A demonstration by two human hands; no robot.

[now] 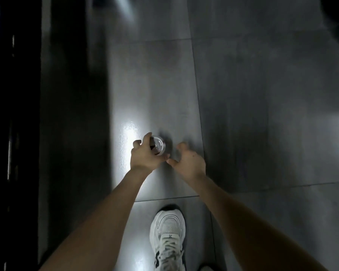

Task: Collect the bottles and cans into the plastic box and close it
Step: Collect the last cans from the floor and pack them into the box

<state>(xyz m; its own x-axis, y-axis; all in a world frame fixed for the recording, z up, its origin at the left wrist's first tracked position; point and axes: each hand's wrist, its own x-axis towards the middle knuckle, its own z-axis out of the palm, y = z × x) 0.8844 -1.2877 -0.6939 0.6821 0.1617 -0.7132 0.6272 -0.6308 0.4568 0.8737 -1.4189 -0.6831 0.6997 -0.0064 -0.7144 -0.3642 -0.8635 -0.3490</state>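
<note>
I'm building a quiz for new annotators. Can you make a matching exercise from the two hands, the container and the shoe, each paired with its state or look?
Column 1:
1 left hand
2 right hand
3 container
4 shoe

Column 2:
a white, laced
b holds nothing
c grips the container
d round, clear-rimmed, seen from above

Pairs: 1-c; 2-b; 3-d; 4-a

Both my forearms extend forward and down, bare, converging toward the hands. My left hand (pixel 145 155) grips a round container (pixel 159 147) from its left side, fingers and thumb curled round its rim. My right hand (pixel 191 162) hovers just beside it, fingers loosely curled, thumb pointing toward the left hand, holding nothing.
</note>
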